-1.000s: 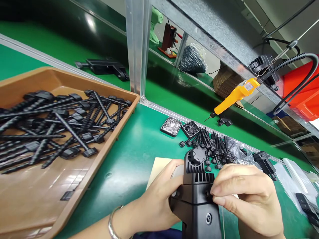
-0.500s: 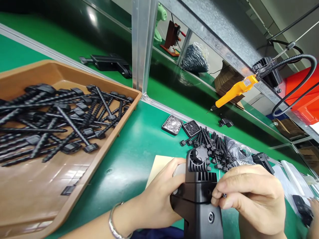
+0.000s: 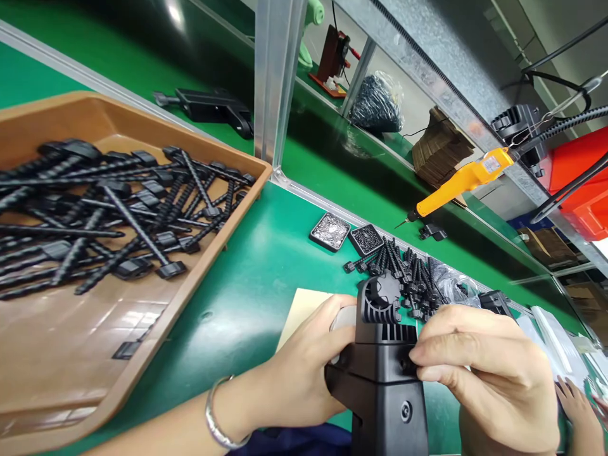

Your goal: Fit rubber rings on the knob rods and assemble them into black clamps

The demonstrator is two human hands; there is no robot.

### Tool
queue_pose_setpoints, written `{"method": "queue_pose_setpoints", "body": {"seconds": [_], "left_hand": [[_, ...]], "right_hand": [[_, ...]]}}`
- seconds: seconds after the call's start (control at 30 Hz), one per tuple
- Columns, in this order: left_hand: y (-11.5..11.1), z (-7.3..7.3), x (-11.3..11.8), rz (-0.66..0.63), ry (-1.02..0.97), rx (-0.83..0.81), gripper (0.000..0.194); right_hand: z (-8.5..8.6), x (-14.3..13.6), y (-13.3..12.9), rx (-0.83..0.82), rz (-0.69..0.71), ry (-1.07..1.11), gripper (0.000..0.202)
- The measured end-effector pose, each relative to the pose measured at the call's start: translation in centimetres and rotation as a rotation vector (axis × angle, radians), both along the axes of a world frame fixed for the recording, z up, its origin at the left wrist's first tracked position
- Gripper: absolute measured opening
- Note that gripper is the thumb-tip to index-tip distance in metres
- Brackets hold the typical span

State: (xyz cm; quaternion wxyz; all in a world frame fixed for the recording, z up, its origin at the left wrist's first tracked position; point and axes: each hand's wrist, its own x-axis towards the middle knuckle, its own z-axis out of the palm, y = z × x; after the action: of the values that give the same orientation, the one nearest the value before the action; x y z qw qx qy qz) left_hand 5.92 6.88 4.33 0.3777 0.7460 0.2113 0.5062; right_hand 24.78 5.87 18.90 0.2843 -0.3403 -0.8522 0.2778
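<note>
My left hand (image 3: 304, 361) is wrapped round the side of a black plastic housing (image 3: 387, 411), holding it upright. A ribbed hinge with a round knob (image 3: 384, 291) tops the housing. One screw (image 3: 406, 411) sits in a recess on its lower face. The fingertips of my right hand (image 3: 479, 367) are pinched at the upper hole (image 3: 403, 365), against the housing's right edge; the small screw in them is mostly hidden by the fingers. Behind the housing lie two square trays, one with silvery screws (image 3: 331, 230) and one with dark screws (image 3: 367, 240).
At left is a brown bin (image 3: 204, 272) of black threaded rods (image 3: 137, 221). More knobbed rods (image 3: 413, 278) are piled behind the housing. A yellow electric screwdriver (image 3: 460, 183) hangs at upper right. Another person's hand (image 3: 577, 405) rests at far right.
My right fingertips have shifted onto the upper hole, and the screw end that showed between them is now covered. The view has tilted slightly. The other person's hand has moved into fuller view.
</note>
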Motion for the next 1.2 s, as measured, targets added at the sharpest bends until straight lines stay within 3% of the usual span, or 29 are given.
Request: {"method": "queue_pose_setpoints", "body": {"seconds": [0.2, 0.53, 0.63, 0.83, 1.1, 1.2], "left_hand": [[0.1, -0.2, 0.1, 0.017, -0.005, 0.02, 0.039], [0.1, -0.2, 0.0, 0.01, 0.023, 0.009, 0.042], [0.1, -0.4, 0.1, 0.01, 0.009, -0.001, 0.044], [0.2, -0.2, 0.1, 0.032, 0.016, 0.018, 0.047], [0.0, 0.1, -0.1, 0.009, 0.028, 0.022, 0.043], [0.1, 0.2, -0.1, 0.0, 0.02, 0.018, 0.045]], "right_hand": [[1.5, -0.6, 1.0, -0.123, 0.053, -0.112, 0.011], [4.7, -2.6, 1.9, -0.269, 0.011, -0.359, 0.025], [4.7, -3.1, 2.4, -0.367, -0.038, -0.35, 0.032], [3.6, -3.2, 3.6, -0.641, -0.146, -0.26, 0.024], [2.8, -2.9, 2.6, -0.582, -0.234, -0.183, 0.016], [2.0, -3.1, 2.5, -0.733, -0.324, -0.099, 0.027]]}}
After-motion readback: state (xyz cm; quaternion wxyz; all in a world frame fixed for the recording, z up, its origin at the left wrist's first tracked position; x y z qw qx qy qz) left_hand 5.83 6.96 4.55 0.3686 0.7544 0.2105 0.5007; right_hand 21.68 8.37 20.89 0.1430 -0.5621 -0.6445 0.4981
